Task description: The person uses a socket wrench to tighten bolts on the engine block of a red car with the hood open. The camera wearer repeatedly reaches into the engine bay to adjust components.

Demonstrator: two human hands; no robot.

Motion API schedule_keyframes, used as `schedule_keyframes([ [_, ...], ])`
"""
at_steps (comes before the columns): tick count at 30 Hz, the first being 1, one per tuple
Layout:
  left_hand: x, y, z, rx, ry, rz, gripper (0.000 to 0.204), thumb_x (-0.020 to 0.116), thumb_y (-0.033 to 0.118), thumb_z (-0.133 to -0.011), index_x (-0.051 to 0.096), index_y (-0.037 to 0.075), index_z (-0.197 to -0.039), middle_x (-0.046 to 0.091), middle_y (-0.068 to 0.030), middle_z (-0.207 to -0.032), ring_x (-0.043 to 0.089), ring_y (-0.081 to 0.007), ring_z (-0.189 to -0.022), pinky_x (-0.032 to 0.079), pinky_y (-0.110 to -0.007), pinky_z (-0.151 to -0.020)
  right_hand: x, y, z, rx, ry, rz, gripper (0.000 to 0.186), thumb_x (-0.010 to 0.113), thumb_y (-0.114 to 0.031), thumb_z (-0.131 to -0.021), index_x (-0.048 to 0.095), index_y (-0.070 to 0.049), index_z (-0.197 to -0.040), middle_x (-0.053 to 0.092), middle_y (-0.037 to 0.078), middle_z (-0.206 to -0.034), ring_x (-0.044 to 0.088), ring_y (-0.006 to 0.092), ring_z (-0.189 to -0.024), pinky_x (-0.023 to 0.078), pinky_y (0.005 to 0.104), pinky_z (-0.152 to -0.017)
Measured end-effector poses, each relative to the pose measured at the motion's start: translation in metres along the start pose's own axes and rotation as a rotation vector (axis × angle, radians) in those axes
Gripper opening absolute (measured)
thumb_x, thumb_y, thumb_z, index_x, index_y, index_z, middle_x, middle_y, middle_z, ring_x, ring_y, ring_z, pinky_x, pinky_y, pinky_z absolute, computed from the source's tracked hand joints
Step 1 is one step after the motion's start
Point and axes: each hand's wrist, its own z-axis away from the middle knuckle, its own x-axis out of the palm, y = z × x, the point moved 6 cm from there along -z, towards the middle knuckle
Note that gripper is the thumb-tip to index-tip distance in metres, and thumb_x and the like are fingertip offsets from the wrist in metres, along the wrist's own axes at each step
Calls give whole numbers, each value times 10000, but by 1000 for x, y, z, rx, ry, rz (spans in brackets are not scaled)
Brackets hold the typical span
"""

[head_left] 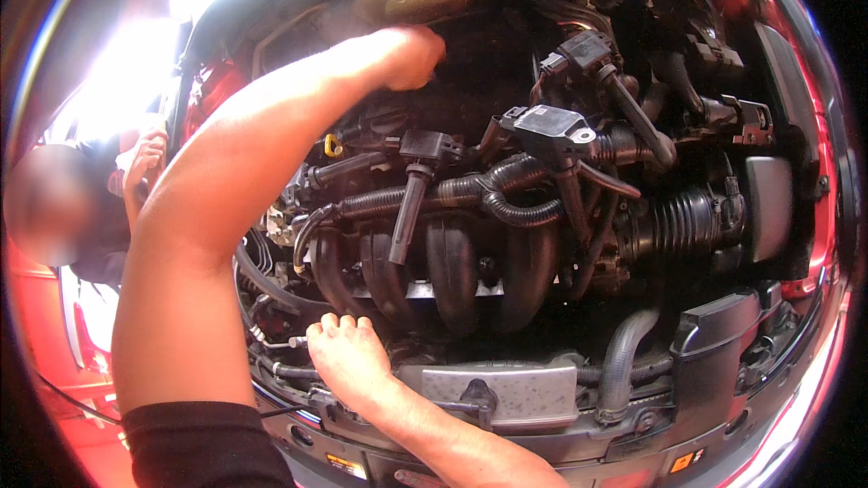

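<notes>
My left arm stretches over the engine, and my left hand (411,59) is closed low in the dark rear of the bay; what it holds is hidden. Pulled-out ignition coils (423,149) lie on the hoses and intake, with another coil (548,124) and a third (588,54) to the right. A yellow dipstick loop (333,145) is below my left forearm. My right hand (348,352) is at the bay's front, left of a silver plate (497,393), fingers curled down on something I cannot make out, below the black intake manifold (452,271).
Another person (99,217) stands at the left side of the red car (63,325), a hand (149,154) raised near the bay's edge. A ribbed air duct (678,226) and a black housing (714,343) sit on the right. Corrugated hoses (515,172) cross the engine.
</notes>
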Motion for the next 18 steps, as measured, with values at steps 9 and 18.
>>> schedule_keyframes([
  [9, 57, -50, -38, 23, -428, 20, 155, 630, 152, -854, 704, 22, -892, 726, -164, -854, 698, -369, -788, 579, -469, -703, 0, -13, 2, -39, 59, -3, 161, 600, -199, -899, 707, -87, -942, 697, 90, -929, 702, 246, -881, 523, 403, -769],
  [18, 14, 5, 2, 154, 2, -227, 181, 605, 128, -783, 716, 27, -884, 718, -182, -888, 696, -368, -863, 567, -472, -749, -2, -3, 1, 1, 52, -65, 156, 622, -149, -859, 669, -48, -969, 664, 106, -949, 681, 251, -896, 520, 403, -785],
])
